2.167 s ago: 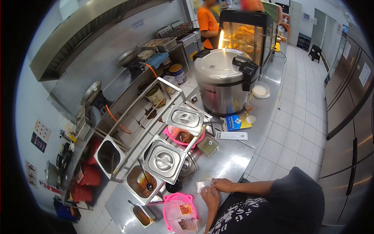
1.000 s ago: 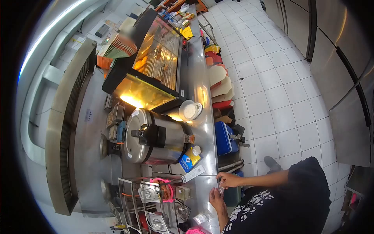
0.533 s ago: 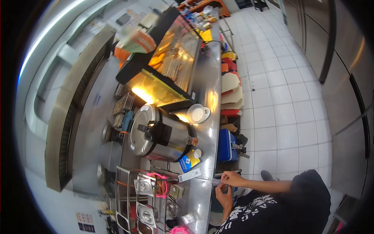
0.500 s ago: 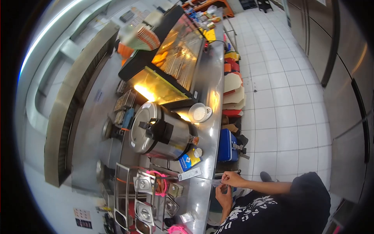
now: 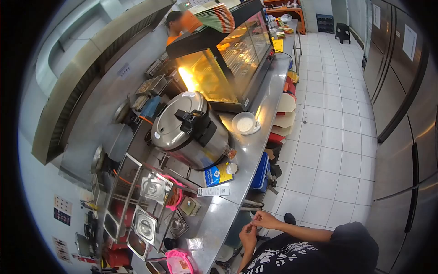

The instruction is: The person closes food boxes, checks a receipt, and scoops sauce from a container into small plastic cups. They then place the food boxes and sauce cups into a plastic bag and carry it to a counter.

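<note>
My left hand (image 5: pixel 248 236) is closed, its fingertips pinched close to those of my right hand (image 5: pixel 264 220). Both are held in front of my dark shirt, just off the edge of the steel counter (image 5: pixel 219 217). A small pale sliver shows at the fingers, too small to name. On the counter nearest the hands lie a white printed slip or flat box (image 5: pixel 213 191) and a small clear packet (image 5: pixel 195 244). Behind the slip is a blue and yellow packet (image 5: pixel 214 175), beside a big steel cooker (image 5: pixel 182 121) with a black handle.
A bowl (image 5: pixel 244 123) sits on a small scale beside a lit food warmer (image 5: pixel 205 75). Lidded steel pans (image 5: pixel 146 223) stand in a rack near pink baskets (image 5: pixel 179 261). Under the counter is a blue cooler (image 5: pixel 261 173). Steel fridges (image 5: pixel 401 137) line the right. Another person (image 5: pixel 174 25) stands behind the warmer.
My view has swung, so the counter and hands appear shifted and the other person shows behind the warmer. My hands stay together with fingertips pinched.
</note>
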`<control>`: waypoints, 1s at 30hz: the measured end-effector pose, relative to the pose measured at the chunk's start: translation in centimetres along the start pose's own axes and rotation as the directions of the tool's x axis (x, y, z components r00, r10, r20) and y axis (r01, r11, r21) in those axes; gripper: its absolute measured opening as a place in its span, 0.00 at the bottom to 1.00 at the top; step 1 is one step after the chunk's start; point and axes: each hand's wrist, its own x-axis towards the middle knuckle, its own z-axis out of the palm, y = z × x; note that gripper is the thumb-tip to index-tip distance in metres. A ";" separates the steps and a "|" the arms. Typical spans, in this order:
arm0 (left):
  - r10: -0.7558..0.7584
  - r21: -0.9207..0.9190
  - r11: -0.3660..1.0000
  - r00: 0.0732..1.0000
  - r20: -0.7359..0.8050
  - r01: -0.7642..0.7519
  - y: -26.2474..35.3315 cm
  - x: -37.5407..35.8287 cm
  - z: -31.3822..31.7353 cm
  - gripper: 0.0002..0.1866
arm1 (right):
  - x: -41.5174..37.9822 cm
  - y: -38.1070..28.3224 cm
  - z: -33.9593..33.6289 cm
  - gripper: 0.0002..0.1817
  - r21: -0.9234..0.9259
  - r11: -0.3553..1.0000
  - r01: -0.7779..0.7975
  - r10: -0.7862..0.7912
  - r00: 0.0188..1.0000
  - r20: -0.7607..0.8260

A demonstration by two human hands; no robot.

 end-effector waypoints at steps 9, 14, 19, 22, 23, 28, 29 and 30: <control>-0.308 -0.181 0.913 0.908 0.283 0.366 -3.1 1.1 -9.6 0.09 | 0.6 -2.0 5.6 0.14 0.281 0.903 -0.326 0.260 0.934 0.246; -0.185 -0.104 0.966 0.912 0.367 0.238 -4.6 2.2 -16.2 0.09 | 0.9 -3.9 11.0 0.12 0.331 0.891 -0.310 0.245 0.944 0.223; 0.018 0.355 0.915 0.897 0.442 -0.193 -4.7 2.2 -21.4 0.12 | 1.4 -6.4 17.3 0.18 -0.256 0.943 -0.214 0.300 0.880 0.368; 0.130 0.436 0.834 0.889 0.440 -0.338 -4.4 1.7 -25.5 0.14 | 1.7 -6.8 21.5 0.17 -0.426 0.901 -0.081 0.224 0.928 0.296; 0.161 0.412 0.848 0.902 0.400 -0.334 -4.1 1.6 -26.8 0.13 | 2.0 -7.5 22.9 0.17 -0.449 0.893 -0.041 0.176 0.949 0.263; 0.181 0.450 0.880 0.983 -0.017 -0.154 -6.7 2.6 -30.7 0.14 | 4.8 -9.8 28.5 0.15 -0.644 0.760 0.090 0.053 0.979 0.199; 0.180 0.445 0.886 0.981 -0.077 -0.128 -6.8 2.7 -31.3 0.14 | 5.2 -10.7 29.4 0.13 -0.646 0.754 0.117 0.022 0.979 0.202; 0.174 0.441 0.893 0.974 -0.144 -0.094 -7.1 2.7 -32.0 0.14 | 5.6 -11.7 30.4 0.12 -0.646 0.749 0.147 -0.008 0.977 0.213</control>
